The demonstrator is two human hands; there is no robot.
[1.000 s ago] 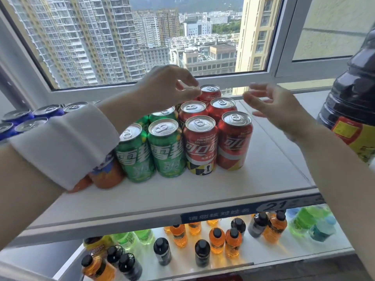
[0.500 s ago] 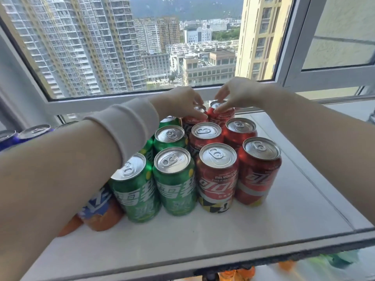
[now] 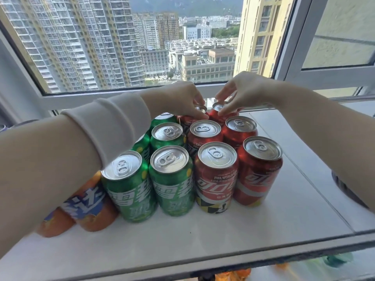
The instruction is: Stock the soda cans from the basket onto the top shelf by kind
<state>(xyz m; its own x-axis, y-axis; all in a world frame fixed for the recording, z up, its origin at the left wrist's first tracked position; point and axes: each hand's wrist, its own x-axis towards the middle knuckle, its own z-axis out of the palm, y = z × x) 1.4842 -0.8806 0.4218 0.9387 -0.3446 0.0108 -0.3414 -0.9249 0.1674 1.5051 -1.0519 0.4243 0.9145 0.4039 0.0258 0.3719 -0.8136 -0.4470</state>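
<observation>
On the white top shelf (image 3: pixel 203 240), two orange cans (image 3: pixel 91 211) stood at the far left, partly hidden under the sleeved left forearm. Just beside them, the green cans (image 3: pixel 172 179) stood in two files, touching. The left hand (image 3: pixel 178 100) reached over them to the back row, its fingers curled on the rim of the rear-left red can (image 3: pixel 202 108). The red cans (image 3: pixel 216 179) filled two files right of the green. The right hand (image 3: pixel 241 92) pinched the top of the rear-right red can (image 3: pixel 215 116), near the window frame (image 3: pixel 324 78).
</observation>
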